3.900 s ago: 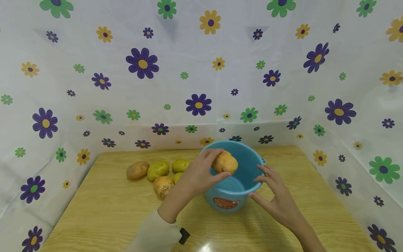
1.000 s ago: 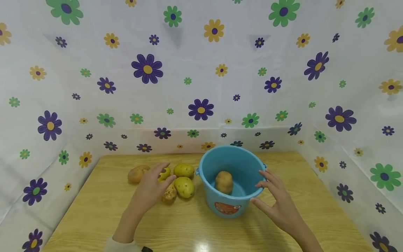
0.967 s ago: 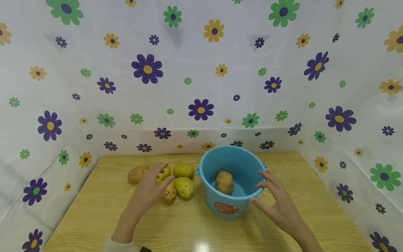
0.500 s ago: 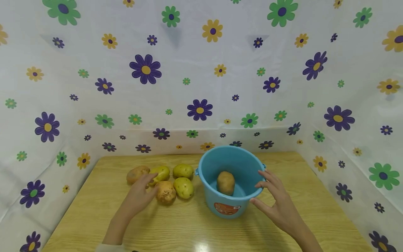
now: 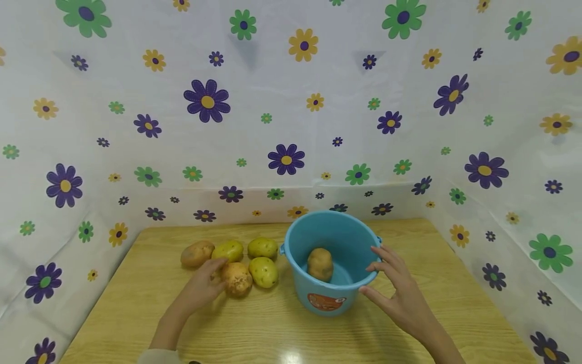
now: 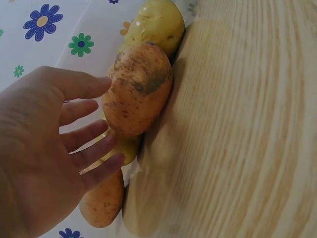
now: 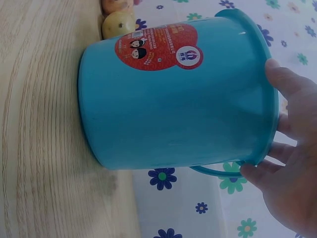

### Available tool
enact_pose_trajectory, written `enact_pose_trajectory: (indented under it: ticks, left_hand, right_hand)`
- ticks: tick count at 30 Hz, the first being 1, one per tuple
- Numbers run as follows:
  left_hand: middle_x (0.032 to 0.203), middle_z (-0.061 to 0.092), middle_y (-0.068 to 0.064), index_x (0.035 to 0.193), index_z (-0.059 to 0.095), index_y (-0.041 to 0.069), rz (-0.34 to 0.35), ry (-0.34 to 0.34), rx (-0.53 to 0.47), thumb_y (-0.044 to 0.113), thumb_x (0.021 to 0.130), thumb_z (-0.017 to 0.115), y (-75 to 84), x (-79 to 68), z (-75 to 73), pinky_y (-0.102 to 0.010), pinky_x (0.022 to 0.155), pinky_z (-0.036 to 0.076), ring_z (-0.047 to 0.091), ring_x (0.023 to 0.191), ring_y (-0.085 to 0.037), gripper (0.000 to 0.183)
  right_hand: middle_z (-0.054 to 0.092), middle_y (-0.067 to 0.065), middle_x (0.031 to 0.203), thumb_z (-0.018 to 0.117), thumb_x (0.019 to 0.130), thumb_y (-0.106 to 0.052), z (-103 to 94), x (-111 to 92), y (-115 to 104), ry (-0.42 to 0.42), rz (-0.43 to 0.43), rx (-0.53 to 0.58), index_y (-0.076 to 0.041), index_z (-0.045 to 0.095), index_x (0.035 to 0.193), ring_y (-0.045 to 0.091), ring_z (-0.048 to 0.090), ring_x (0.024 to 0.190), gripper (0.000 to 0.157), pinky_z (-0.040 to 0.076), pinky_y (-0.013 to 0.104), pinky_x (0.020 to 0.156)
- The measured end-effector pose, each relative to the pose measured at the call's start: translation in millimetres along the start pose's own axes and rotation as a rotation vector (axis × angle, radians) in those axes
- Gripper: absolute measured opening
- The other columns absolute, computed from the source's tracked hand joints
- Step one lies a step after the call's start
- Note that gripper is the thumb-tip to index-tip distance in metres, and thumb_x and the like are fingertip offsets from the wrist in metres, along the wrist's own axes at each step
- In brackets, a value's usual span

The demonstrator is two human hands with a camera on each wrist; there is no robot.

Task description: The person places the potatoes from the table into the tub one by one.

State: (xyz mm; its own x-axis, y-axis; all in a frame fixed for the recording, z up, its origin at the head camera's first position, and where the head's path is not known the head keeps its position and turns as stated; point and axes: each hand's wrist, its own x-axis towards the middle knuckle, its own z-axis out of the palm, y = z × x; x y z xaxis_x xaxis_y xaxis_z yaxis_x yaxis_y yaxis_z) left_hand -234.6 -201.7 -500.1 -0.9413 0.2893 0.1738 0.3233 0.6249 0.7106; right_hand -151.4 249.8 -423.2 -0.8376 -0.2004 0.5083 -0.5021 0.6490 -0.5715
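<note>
The left hand (image 5: 200, 288), empty, thumb and fingers loosely spread, was right at the near potato (image 5: 237, 280), perhaps to suit its roundness; other potatoes (image 5: 263, 273) lay beyond its fingertips. The right hand (image 5: 397, 288) lightly held the bucket (image 7: 173, 114), thumb outside, probably to steady it; left of that hand, the inner potato (image 5: 320, 265) sat inside

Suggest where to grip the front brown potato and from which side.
Probably round the middle of the front brown potato, the left hand coming from its left, near side. It is rounded, with no handle or stem to pinch; one yellow potato sits on its right and another behind it, leaving those sides tighter.
</note>
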Motion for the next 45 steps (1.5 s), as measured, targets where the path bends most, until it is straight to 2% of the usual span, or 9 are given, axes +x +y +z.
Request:
enact_pose_trajectory:
  ticks: [8,12,17,21,26,31,35,41,45]
  left_hand:
    - [0.139,0.04,-0.016,0.134,0.047,0.003,0.0,-0.027,0.034,0.018,0.08,0.073,-5.0,-0.2,4.3,-0.055,0.098,0.036,0.039,0.125,-0.037,0.062]
    - [0.137,0.043,-0.013,0.134,0.046,0.006,-0.031,-0.027,0.021,0.019,0.079,0.074,-6.1,-0.8,5.5,-0.052,0.098,0.037,0.041,0.123,-0.034,0.063]
    - [0.135,0.045,-0.013,0.135,0.045,0.006,-0.064,-0.033,0.019,0.031,0.077,0.076,-5.5,-2.4,5.3,-0.052,0.1,0.036,0.042,0.123,-0.033,0.07]
    - [0.131,0.044,-0.013,0.137,0.043,0.006,-0.083,-0.051,0.055,0.043,0.075,0.075,-6.0,-3.1,5.8,-0.051,0.096,0.039,0.048,0.113,-0.032,0.08]
    - [0.125,0.043,-0.011,0.136,0.045,0.006,-0.099,-0.07,0.092,0.046,0.073,0.075,-6.2,-4.0,6.0,-0.048,0.091,0.043,0.05,0.105,-0.027,0.081]
    - [0.132,0.045,-0.01,0.132,0.046,0.008,-0.141,-0.067,0.026,0.041,0.07,0.079,-6.2,-5.7,5.6,-0.048,0.092,0.044,0.051,0.108,-0.028,0.078]
    - [0.129,0.05,-0.01,0.128,0.046,0.008,-0.178,-0.068,-0.043,0.04,0.068,0.081,-8.0,-7.0,6.4,-0.047,0.094,0.043,0.053,0.11,-0.029,0.076]
    - [0.127,0.053,-0.01,0.131,0.047,0.004,-0.151,-0.072,-0.06,0.038,0.071,0.079,-11.9,-9.1,7.7,-0.042,0.09,0.046,0.055,0.105,-0.023,0.077]
    - [0.126,0.053,-0.008,0.131,0.048,0.006,-0.17,-0.064,-0.084,0.037,0.071,0.079,-12.1,-11.8,7.6,-0.04,0.088,0.047,0.056,0.103,-0.021,0.075]
  right_hand:
    - [0.036,0.006,0.144,0.079,0.074,-0.027,0.7,0,1,0.001,-0.002,-0.007,-0.029,0.056,0.102,0.027,0.019,0.137,0.036,0.03,0.069,0.093]
    - [0.036,0.006,0.144,0.079,0.074,-0.027,0.8,0,1,0.003,-0.004,-0.012,-0.029,0.056,0.102,0.028,0.019,0.137,0.037,0.03,0.069,0.093]
    - [0.036,0.006,0.144,0.079,0.074,-0.027,1.0,0,2,0.003,-0.005,-0.014,-0.029,0.056,0.102,0.027,0.019,0.137,0.036,0.03,0.069,0.093]
    - [0.036,0.007,0.144,0.079,0.074,-0.027,0.8,0,2,0.002,-0.003,-0.015,-0.029,0.056,0.102,0.028,0.019,0.137,0.036,0.03,0.069,0.093]
    - [0.037,0.007,0.143,0.079,0.074,-0.026,0.5,1,1,0.0,0.001,-0.006,-0.028,0.056,0.102,0.028,0.019,0.137,0.036,0.029,0.07,0.093]
    - [0.037,0.008,0.143,0.079,0.074,-0.026,0.4,1,0,-0.001,-0.001,-0.006,-0.028,0.056,0.102,0.028,0.019,0.137,0.036,0.03,0.069,0.093]
    - [0.037,0.008,0.143,0.079,0.074,-0.026,0.4,1,0,-0.002,-0.001,-0.013,-0.028,0.056,0.102,0.028,0.019,0.137,0.036,0.03,0.069,0.093]
    - [0.036,0.007,0.144,0.079,0.074,-0.026,0.7,0,1,0.001,-0.002,-0.022,-0.029,0.056,0.102,0.029,0.02,0.137,0.036,0.03,0.069,0.093]
    - [0.036,0.007,0.144,0.079,0.074,-0.026,0.7,0,0,0.001,-0.009,-0.025,-0.029,0.056,0.102,0.034,0.021,0.135,0.036,0.031,0.068,0.093]
